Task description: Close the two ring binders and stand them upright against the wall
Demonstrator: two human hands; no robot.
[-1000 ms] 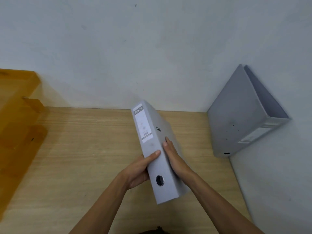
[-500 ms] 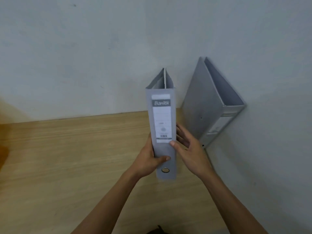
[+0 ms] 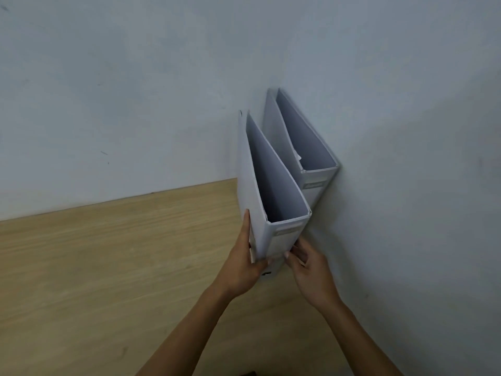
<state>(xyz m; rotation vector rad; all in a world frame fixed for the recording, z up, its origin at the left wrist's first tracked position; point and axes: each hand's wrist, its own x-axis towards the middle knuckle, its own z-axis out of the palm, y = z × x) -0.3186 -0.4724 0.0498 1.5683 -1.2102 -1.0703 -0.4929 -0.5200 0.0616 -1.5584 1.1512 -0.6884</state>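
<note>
Two grey ring binders stand upright in the corner of the wooden table. The far binder leans against the right wall. The near binder stands just beside it, spine toward me. My left hand grips the near binder's left cover and lower spine, thumb across the spine. My right hand touches the spine's lower right edge with its fingertips, fingers slightly apart. Both binders look closed; their open top edges face up.
A pale wall runs along the back of the table and a second wall closes off the right side, forming the corner. Bare wood stretches to the left of the binders.
The near binder went from tilted in both hands over the table to upright, then right into the corner beside the far binder. The view has swung rightward.
</note>
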